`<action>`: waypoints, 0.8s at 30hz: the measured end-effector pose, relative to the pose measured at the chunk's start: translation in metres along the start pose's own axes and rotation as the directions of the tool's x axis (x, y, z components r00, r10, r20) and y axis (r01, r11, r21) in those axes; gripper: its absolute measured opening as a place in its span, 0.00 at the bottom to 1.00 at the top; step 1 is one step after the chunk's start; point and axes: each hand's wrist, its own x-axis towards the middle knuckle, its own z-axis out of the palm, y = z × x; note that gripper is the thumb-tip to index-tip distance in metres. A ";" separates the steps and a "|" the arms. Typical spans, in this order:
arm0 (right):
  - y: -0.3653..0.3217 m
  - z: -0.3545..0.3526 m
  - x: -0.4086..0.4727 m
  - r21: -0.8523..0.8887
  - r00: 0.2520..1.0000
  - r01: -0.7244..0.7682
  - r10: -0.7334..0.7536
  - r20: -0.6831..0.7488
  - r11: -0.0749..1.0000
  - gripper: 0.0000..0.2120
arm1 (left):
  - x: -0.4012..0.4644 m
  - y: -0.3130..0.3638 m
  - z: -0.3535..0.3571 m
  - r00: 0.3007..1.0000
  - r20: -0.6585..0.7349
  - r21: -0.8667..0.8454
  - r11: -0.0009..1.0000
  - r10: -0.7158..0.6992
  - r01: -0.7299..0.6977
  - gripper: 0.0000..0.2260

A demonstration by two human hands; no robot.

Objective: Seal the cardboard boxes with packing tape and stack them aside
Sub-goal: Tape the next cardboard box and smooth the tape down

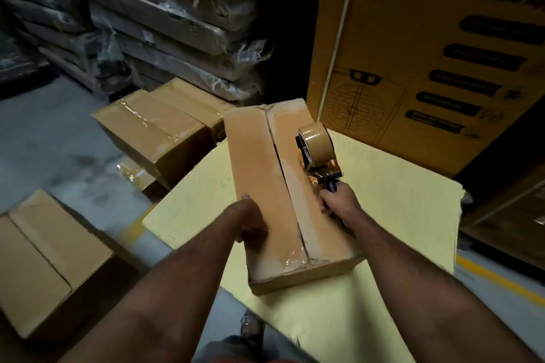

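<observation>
The box (pixel 283 194) lies on a yellow sheet (pixel 392 215), its long centre seam running away from the person, with some tape already at the near end. The left hand (pixel 250 224) grips the box's left edge, fingers curled over the side. The right hand (pixel 339 200) is closed round the handle of the tape gun (pixel 318 153), which sits on the right flap just beside the seam, about midway along. The likely trouble is drift: the gun is off to the right of the seam, so a pull from here could lay tape on one flap only and leave the gap open. The flaps look slightly parted near the middle; pressing there could push them in and wrinkle the tape. If the left grip slackens, the box may slide on the sheet. Taped boxes (pixel 153 130) wait on the floor to the left.
</observation>
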 end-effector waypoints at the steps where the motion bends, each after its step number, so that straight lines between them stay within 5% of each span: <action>1: 0.002 -0.002 -0.006 -0.006 1.000 -0.002 0.002 -0.005 1.000 0.07 | -0.015 0.002 -0.002 0.996 0.092 0.034 0.999 -0.006 0.002 0.15; 3: 0.001 -0.006 -0.014 -0.026 1.000 0.005 -0.005 -0.009 1.000 0.08 | -0.039 0.008 -0.009 0.989 0.148 0.189 0.981 0.002 -0.030 0.15; 5: -0.006 -0.010 -0.021 -0.026 0.999 0.040 -0.040 0.003 0.999 0.08 | -0.047 0.016 -0.017 0.993 -0.030 0.217 0.971 0.111 -0.102 0.14; 7: -0.021 -0.015 -0.029 0.039 0.997 0.079 -0.080 0.022 0.996 0.08 | -0.042 0.027 -0.024 0.926 -0.299 0.072 0.974 0.228 -0.217 0.18; 9: -0.041 -0.019 -0.038 0.132 0.990 0.115 -0.124 0.061 0.985 0.04 | -0.036 0.040 -0.034 0.880 -0.421 -0.283 0.890 0.220 -0.357 0.22; 12: -0.071 -0.018 -0.042 0.278 0.970 0.170 -0.211 0.122 0.945 0.03 | -0.038 0.057 -0.056 0.966 -0.211 -0.873 0.416 0.151 -0.256 0.29; 14: -0.090 -0.017 -0.039 0.327 0.957 0.211 -0.263 0.125 0.921 0.04 | -0.040 0.061 -0.077 0.961 -0.038 -0.998 0.035 0.272 -0.049 0.35; 16: -0.106 -0.017 -0.033 0.351 0.944 0.242 -0.303 0.129 0.905 0.04 | -0.033 0.060 -0.096 0.920 -0.006 -0.985 -0.160 0.393 0.062 0.39; 19: -0.129 -0.018 -0.020 0.362 0.922 0.281 -0.355 0.156 0.889 0.06 | -0.016 0.061 -0.124 0.858 -0.031 -0.971 -0.218 0.512 0.096 0.38; 24: -0.153 -0.014 0.009 0.338 0.921 0.271 -0.345 0.183 0.901 0.07 | 0.015 0.072 -0.156 0.765 -0.108 -0.982 -0.186 0.635 0.016 0.20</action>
